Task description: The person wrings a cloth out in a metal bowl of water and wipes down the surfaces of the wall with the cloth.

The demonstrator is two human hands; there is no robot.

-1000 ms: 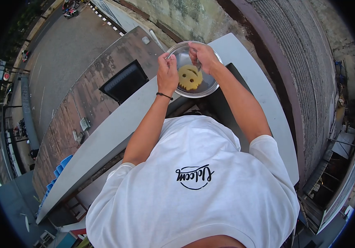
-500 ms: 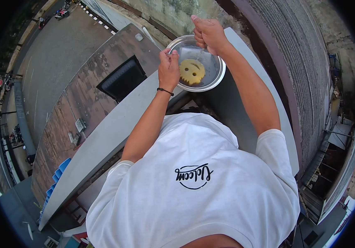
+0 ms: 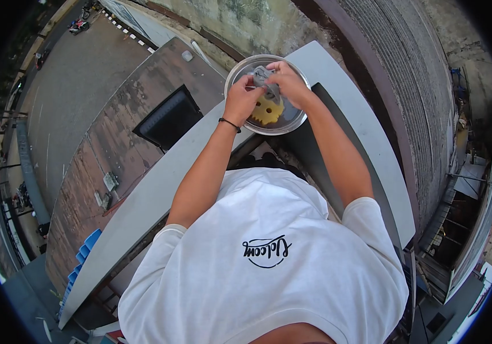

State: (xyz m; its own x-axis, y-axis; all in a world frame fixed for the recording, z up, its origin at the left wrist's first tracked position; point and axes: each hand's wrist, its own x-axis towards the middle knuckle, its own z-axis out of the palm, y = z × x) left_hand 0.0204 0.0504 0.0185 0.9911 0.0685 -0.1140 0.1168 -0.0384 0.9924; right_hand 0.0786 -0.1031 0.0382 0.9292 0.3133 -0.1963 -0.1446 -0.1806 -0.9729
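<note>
L hand (image 3: 241, 103) & R hand (image 3: 291, 86) both have fingers pinched on 1 crumpled grey cloth (image 3: 261, 75), right over the metal bowl (image 3: 284, 131). Bowl's at the corner of the grey ledge (image 3: 338, 71), near me. Yellow sponge (image 3: 269, 114) w/ 2 holes showing lies inside, partly hidden by the cloth. Blk bracelet (image 3: 230, 124) on L wrist; white tee (image 3: 269, 218) w/ blk lettering.

A grey ledge (image 3: 354, 117) stretches away on both sides of the fingers (image 3: 278, 65); directly beneath them, a round metal basin (image 3: 289, 119) rests at its corner.
</note>
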